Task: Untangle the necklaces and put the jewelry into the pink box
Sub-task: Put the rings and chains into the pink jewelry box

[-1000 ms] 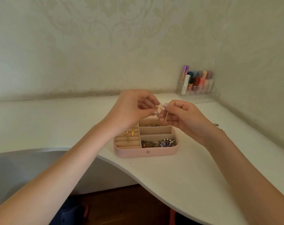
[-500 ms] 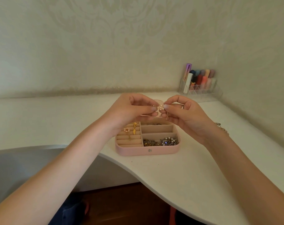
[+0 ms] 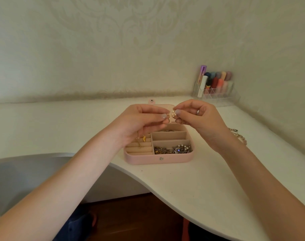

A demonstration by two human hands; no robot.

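Note:
The pink box [image 3: 148,159] lies open on the white table, its lid flat behind my hands. A heap of chains and pearls [image 3: 173,149] fills its front right compartment, and small gold earrings [image 3: 143,138] sit in the ring rolls on the left. Above the box my left hand [image 3: 139,124] and my right hand [image 3: 198,119] meet fingertip to fingertip. Between them they pinch a small gold piece of jewelry [image 3: 171,114]. A ring is on my right hand.
A clear organizer [image 3: 216,94] with coloured lipsticks stands in the back right corner. A beaded bracelet [image 3: 238,134] lies on the table behind my right wrist. The table's curved front edge [image 3: 148,186] runs below the box, with dark floor under it.
Both hands have stayed together on the small gold piece and shifted slightly up and away from me; my view has dipped a little.

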